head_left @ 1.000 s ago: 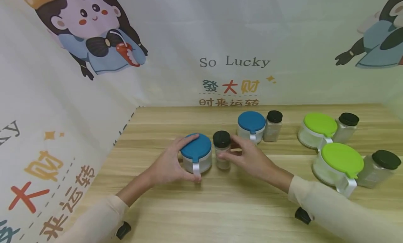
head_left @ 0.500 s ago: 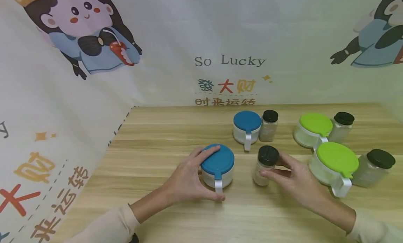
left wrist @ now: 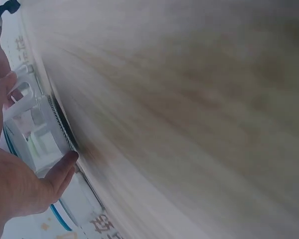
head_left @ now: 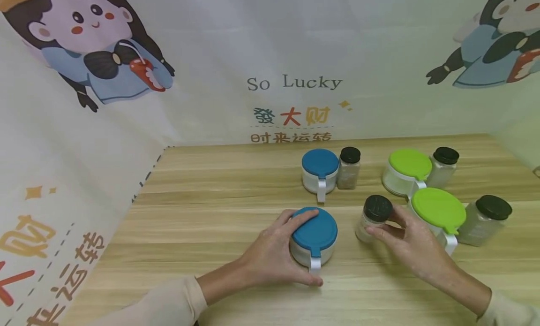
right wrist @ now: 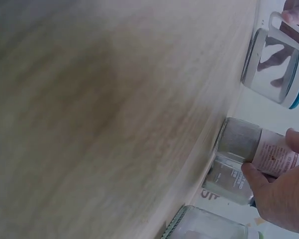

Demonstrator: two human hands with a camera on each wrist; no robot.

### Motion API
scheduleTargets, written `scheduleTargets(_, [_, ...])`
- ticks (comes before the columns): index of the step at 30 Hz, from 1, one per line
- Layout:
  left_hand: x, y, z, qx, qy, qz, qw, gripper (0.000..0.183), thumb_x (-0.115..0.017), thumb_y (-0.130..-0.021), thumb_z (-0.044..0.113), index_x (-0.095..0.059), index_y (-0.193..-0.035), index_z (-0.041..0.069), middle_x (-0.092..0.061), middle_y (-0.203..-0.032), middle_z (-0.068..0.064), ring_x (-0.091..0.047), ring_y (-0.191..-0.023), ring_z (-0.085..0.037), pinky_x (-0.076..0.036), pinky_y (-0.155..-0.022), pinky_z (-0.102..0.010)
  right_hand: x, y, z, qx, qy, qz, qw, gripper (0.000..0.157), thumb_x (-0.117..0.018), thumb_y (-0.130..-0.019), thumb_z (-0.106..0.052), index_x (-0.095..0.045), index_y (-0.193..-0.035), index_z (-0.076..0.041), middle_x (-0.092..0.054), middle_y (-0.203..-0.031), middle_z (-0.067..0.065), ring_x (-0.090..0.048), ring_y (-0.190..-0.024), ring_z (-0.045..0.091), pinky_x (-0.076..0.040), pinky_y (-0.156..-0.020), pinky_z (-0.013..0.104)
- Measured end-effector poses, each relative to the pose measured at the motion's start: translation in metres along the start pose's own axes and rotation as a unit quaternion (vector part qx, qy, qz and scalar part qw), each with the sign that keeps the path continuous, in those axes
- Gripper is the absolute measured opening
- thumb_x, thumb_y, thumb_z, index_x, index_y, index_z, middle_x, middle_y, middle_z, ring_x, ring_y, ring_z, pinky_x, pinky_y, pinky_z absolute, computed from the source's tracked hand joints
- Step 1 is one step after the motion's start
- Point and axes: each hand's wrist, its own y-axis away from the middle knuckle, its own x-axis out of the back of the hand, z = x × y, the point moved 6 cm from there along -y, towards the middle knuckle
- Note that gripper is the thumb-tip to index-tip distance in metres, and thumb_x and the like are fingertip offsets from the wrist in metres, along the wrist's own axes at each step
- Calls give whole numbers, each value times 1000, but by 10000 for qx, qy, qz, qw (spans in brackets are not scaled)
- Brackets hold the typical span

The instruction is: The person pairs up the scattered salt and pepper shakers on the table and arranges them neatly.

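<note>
In the head view, my left hand (head_left: 276,251) grips a clear seasoning jar with a blue lid (head_left: 315,228) from its left side. One finger lies on the lid, and the thumb is near the white handle (left wrist: 21,102) in the left wrist view. My right hand (head_left: 415,246) pinches a small clear spice bottle with a black cap (head_left: 377,208) between thumb and fingers. A gap of bare wood separates the two containers. From the right wrist, the bottle's printed label (right wrist: 276,152) shows beside the fingers. Its contents are hard to make out.
Behind stand another blue-lidded jar (head_left: 319,164) and a black-capped bottle (head_left: 349,171). To the right are two green-lidded jars, one far (head_left: 409,164) and one near (head_left: 438,208), each with a black-capped bottle beside it. My right hand partly covers the nearer green-lidded jar. Printed cloth (head_left: 202,105) hangs behind the wooden table (head_left: 211,185).
Both hands have moved right and closer to me, carrying the blue-lidded jar and the spice bottle along. The two containers stand farther apart than a second ago. The other jars have stayed put.
</note>
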Motion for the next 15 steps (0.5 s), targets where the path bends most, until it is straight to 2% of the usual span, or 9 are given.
scheduleTargets(5, [-8,-8,8,-10,-99,-37,9999,109,-77,-52,62,-18,-141,41,-32,-131,4,-45,-111,-16,-43,-85,-33,2,-2,3,-192,121,-144,9996,50,-65,-84,-24,-46,-125,-3,-54,-115,14,-54,-104,30,-47,-78,30])
scheduleTargets(11, [-16,-20,13,140,-586,-82,9981,110,-74,-52,65,-13,-141,43,-33,-131,-2,-48,-109,-20,-46,-81,-35,9,-6,7,-351,21,-296,9989,52,-66,-83,-28,-46,-127,-8,-57,-112,11,-56,-101,24,-48,-76,26])
scheduleTargets(15, [-21,-27,16,188,-854,-113,9961,111,-72,-53,67,-10,-141,43,-32,-132,-5,-49,-107,-21,-47,-78,-36,12,-6,8,-302,77,-216,9993,51,-67,-82,-28,-47,-126,-9,-58,-111,11,-57,-100,24,-48,-74,26])
